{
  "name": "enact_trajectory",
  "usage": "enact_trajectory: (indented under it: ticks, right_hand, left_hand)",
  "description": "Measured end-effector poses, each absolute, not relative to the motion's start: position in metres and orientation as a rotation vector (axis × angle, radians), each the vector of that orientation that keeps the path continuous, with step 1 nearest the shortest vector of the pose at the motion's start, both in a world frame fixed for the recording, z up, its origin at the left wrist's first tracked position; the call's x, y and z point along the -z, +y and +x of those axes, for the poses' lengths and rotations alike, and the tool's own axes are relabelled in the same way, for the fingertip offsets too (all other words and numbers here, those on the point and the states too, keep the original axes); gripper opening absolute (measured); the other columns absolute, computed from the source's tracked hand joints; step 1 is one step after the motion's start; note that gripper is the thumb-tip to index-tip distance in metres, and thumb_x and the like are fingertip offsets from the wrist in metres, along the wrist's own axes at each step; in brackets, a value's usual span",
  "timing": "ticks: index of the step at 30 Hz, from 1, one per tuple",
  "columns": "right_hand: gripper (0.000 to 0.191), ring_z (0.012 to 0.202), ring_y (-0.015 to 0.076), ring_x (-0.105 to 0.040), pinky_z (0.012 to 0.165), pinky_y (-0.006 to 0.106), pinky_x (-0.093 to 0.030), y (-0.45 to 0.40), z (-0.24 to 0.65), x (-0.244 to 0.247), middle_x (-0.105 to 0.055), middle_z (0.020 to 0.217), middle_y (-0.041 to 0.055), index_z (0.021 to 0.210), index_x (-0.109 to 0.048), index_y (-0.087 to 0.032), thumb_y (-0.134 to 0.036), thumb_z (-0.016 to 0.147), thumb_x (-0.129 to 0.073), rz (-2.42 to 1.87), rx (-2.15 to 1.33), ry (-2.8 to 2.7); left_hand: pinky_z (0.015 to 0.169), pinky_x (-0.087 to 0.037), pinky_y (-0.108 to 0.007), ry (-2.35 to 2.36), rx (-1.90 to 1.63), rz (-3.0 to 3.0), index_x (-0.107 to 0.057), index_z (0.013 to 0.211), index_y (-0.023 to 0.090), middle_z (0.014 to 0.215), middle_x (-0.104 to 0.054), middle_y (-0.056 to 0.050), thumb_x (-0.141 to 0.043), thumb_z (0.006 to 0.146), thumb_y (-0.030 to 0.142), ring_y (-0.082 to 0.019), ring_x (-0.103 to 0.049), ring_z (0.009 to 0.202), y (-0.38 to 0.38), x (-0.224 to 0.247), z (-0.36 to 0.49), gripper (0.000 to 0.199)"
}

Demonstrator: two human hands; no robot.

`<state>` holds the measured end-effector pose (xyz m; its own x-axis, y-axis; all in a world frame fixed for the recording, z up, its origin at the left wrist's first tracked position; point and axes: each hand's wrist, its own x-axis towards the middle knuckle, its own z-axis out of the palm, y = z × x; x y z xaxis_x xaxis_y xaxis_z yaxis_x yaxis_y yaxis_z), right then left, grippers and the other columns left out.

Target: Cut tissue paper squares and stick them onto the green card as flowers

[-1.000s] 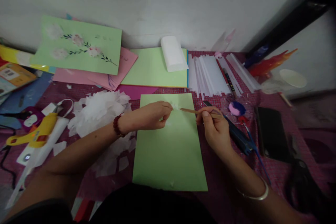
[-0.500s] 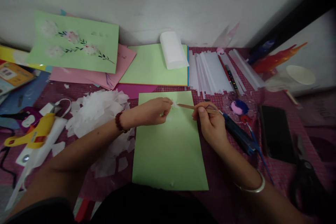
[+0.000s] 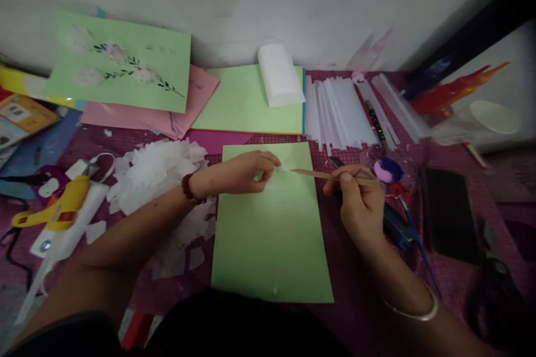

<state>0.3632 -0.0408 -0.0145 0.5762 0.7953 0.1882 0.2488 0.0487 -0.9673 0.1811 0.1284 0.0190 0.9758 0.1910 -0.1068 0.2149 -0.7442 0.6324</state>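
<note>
A green sheet of paper (image 3: 272, 240) lies in front of me. Over its upper part my left hand (image 3: 251, 172) is closed in a pinch. At its fingertips shows a small white paper piece (image 3: 285, 169), partly hidden by the fingers. My right hand (image 3: 360, 198) grips a thin wooden stick (image 3: 312, 173), its tip pointing left towards that piece with a short gap to my left fingertips. Left of the sheet is a heap of white paper petals (image 3: 157, 173), partly behind my left forearm.
At left lies a yellow glue gun (image 3: 69, 201). A green sheet with paper flowers (image 3: 138, 89) leans behind. A white roll (image 3: 281, 75), white paper strips (image 3: 335, 111), a phone (image 3: 450, 215), black scissors (image 3: 494, 284) and a white cup (image 3: 494, 117) are around.
My right hand has moved right with the wooden stick, drawing the tip away from the left fingertips. My left hand stays over nearly the same spot, still pinched. The view has shifted slightly.
</note>
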Motion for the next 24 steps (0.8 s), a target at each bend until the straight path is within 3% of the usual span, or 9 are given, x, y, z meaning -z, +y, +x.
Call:
enact_trajectory:
  ticks: [6, 24]
  right_hand:
    - [0.023, 0.061, 0.0189, -0.055, 0.057, 0.035, -0.043, -0.042, 0.362, 0.021, -0.057, 0.067, 0.0003, 0.08, -0.059, -0.025, -0.031, 0.097, -0.047, -1.553, -0.558, -0.997]
    - [0.023, 0.068, 0.0198, -0.061, 0.069, 0.038, -0.047, -0.03, 0.356, 0.028, -0.063, 0.07, 0.0009, 0.081, -0.059, -0.024, -0.032, 0.098, -0.045, -1.539, -0.556, -1.012]
  left_hand:
    - [0.104, -0.044, -0.039, 0.292, 0.035, 2.448, -0.051, 0.064, 0.017, 0.125, -0.065, -0.015, -0.054, 0.069, 0.0, -0.024, -0.058, 0.121, 0.131, -0.011, 0.186, 0.018]
    - [0.099, -0.047, -0.038, 0.317, 0.021, 2.46, -0.052, 0.064, 0.017, 0.114, -0.068, -0.014, -0.055, 0.07, 0.001, -0.023, -0.059, 0.118, 0.131, -0.008, 0.185, 0.017]
